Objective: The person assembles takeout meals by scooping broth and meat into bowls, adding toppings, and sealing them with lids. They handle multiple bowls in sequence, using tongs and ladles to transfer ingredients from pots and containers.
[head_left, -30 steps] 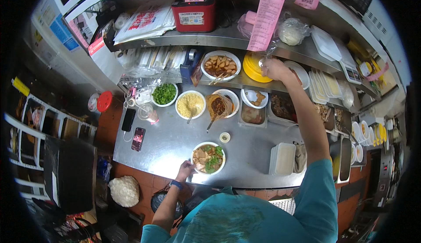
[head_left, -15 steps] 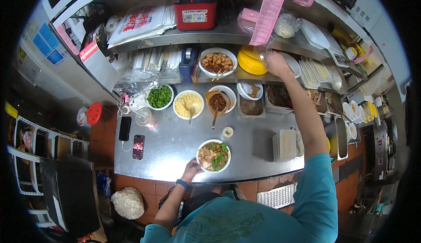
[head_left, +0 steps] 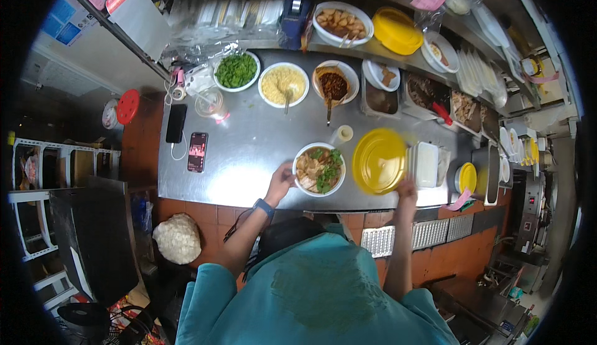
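Note:
A white bowl of food [head_left: 309, 186] topped with green herb leaves stands near the counter's front edge. My left hand [head_left: 283, 180] grips its left rim, a dark watch on that wrist. To the right of the bowl, my right hand [head_left: 407, 189] holds a round yellow lid [head_left: 379, 162] by its lower right edge, above the counter. The lid is slightly blurred, and the fingers under it are partly hidden. A small pale cup [head_left: 342, 135] stands just behind the bowl and lid.
Bowls of chopped greens [head_left: 236, 71], minced garlic-like bits [head_left: 284, 83] and dark sauce [head_left: 333, 85] line the counter's back. More yellow lids [head_left: 397, 31] lie stacked on the shelf. Clear containers [head_left: 425, 166] stand right of the held lid. Two phones, one here [head_left: 197, 152], lie at left.
My right hand has come down from the shelf's yellow lids and now holds one beside the bowl. My left hand stays at the bowl's rim. The whole view has tilted and shifted.

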Tool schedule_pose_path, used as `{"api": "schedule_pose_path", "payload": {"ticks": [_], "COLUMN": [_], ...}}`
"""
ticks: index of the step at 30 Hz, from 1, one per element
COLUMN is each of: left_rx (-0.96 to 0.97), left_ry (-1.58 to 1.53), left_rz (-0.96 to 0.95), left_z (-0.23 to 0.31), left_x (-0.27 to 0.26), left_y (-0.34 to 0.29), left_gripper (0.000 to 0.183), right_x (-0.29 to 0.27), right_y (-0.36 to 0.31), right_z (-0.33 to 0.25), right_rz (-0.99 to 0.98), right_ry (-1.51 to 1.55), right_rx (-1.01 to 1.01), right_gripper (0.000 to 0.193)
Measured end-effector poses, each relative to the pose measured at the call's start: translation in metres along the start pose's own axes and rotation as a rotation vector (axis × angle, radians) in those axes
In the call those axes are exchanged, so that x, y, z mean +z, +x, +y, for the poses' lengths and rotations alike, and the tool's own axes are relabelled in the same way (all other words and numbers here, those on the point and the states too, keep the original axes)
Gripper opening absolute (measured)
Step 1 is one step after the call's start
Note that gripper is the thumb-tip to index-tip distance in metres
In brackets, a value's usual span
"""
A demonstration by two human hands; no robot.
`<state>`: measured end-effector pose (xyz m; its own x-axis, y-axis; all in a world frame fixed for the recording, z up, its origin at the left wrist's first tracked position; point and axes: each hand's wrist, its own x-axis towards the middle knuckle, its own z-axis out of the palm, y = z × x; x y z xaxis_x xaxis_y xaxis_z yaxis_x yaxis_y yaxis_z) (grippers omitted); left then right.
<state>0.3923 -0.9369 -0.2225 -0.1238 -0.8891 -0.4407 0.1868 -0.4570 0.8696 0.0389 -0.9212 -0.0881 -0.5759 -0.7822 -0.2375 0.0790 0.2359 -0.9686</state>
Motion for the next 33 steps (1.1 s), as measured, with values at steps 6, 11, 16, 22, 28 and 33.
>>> {"api": "schedule_pose_path", "payload": {"ticks": [6,11,16,22,28,33], "left_rx": [-0.050,-0.065,-0.079,-0.100,0.038,-0.015], "left_ry": [-0.068,-0.082,-0.243,-0.135,0.191,0.314], "left_rz": [-0.001,0.001,0.009,0.059,0.191,0.177], "left_z": [0.010,0.011,0.014,0.018,0.011,0.012], "left_x": [0.003,0.001,0.001,0.004,0.011,0.003], "left_y": [-0.012,-0.014,-0.017,-0.009,0.004,0.014], "left_gripper": [0.039,0.038,0.029,0.028,0.021,0.022], "right_x": [0.035,0.065,0.082,0.093,0.094,0.088], "right_y": [-0.031,-0.017,-0.016,-0.019,-0.014,0.006], "right_z": [0.125,0.141,0.140,0.125,0.133,0.131], "right_rz": [-0.338,-0.298,-0.320,-0.261,-0.302,-0.462], "right_ry": [0.421,0.328,-0.002,-0.438,-0.417,-0.332], "right_rx": [0.540,0.476,0.165,-0.119,-0.108,0.185], "right_gripper": [0.036,0.033,0.026,0.027,0.023,0.022]}}
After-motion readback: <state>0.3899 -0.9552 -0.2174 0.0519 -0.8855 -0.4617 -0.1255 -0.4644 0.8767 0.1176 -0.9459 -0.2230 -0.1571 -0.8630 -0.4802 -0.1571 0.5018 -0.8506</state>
